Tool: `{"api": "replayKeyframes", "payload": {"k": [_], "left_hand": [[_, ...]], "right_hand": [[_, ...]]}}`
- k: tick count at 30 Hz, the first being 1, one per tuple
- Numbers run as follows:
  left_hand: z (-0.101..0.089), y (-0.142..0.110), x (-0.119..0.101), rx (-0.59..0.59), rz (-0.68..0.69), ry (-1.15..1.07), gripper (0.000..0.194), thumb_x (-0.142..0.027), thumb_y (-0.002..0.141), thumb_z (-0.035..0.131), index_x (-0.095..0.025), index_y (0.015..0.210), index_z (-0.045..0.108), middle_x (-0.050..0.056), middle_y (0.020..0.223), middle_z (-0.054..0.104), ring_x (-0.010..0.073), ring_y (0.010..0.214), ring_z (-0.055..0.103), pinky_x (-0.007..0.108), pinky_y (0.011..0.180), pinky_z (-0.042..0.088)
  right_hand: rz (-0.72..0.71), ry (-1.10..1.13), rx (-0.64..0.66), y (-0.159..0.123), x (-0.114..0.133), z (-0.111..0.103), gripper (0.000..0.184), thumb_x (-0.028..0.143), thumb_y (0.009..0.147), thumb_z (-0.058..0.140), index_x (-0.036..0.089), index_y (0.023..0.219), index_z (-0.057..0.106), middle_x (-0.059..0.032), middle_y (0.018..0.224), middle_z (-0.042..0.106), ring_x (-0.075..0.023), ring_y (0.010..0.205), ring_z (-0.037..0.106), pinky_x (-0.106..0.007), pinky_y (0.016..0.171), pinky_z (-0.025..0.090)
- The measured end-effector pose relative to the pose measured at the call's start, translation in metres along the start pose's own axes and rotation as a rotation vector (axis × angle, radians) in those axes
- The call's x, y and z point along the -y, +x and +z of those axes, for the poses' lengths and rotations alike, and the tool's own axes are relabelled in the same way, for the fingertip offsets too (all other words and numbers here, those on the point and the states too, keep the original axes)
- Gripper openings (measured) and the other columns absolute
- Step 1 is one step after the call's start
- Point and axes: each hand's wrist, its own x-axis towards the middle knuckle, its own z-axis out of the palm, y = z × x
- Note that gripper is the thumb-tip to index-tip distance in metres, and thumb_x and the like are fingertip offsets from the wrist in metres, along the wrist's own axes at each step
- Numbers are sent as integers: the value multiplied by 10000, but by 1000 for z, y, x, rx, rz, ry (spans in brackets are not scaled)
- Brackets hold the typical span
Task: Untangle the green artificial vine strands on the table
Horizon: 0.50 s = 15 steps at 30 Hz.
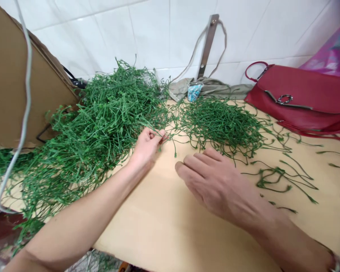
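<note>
My left hand (147,147) is at the right edge of a tall tangled heap of thin green stems (115,105). Its thumb and forefinger are pinched together on a green stem, which passes by the fingertips. My right hand (206,179) hovers over the table with its back towards me and its fingers curled under. Whatever those fingers hold, if anything, is hidden. Just beyond the right hand lies a lower, darker pile of green stems (221,122). A single stem tip (175,154) pokes out between the two hands.
Loose stems (286,175) are scattered on the pale tabletop (158,223) at right. A red handbag (308,90) sits at the back right. A patterned cup (194,91) and grey cloth (229,88) are by the tiled wall. A cardboard box (25,87) and white cable (26,98) stand left.
</note>
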Motion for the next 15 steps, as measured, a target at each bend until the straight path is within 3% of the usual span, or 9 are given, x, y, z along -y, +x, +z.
{"api": "replayKeyframes", "payload": {"k": [2,4,7,10,13,15], "left_hand": [[-1,-1,-5,41,2,-6,339,-260,756,851,-164,728,527,-36,656,661,98,677,658,250,774,528],[1,-6,-7,115,-1,-7,307,-242,774,835,-158,729,544,-26,661,679,98,689,683,256,807,537],[5,-13,-7,167,-33,7,277,-236,781,831,-154,766,566,-25,658,688,99,661,697,251,775,538],[6,-13,-6,184,-52,39,296,-253,771,842,-155,778,563,-39,651,671,102,649,699,237,720,524],[5,-15,-3,225,11,110,298,-298,772,843,-156,798,583,-38,676,664,92,656,671,225,690,508],[5,-18,0,267,55,174,286,-333,783,833,-155,828,613,-28,699,667,88,643,632,223,657,492]], "right_hand": [[124,5,-116,-3,-8,-2,277,81,1014,395,200,874,602,-5,732,587,-163,649,495,-327,706,373],[344,-92,-257,-10,-24,-3,238,122,1017,418,189,960,639,-47,795,640,-195,723,562,-350,733,391],[677,-264,-345,-19,-47,-6,334,262,1013,497,100,1268,638,-216,1150,685,-338,1059,619,-449,877,408],[678,-240,-337,-20,-47,-4,379,326,1003,533,82,1262,663,-239,1234,673,-380,1155,598,-500,965,408],[590,24,-258,-15,-31,8,253,319,1002,547,150,1098,708,-135,1051,733,-296,1033,643,-436,914,472],[618,197,-178,-11,-21,17,215,349,979,595,183,1055,709,-86,973,736,-261,964,657,-392,840,502]]}}
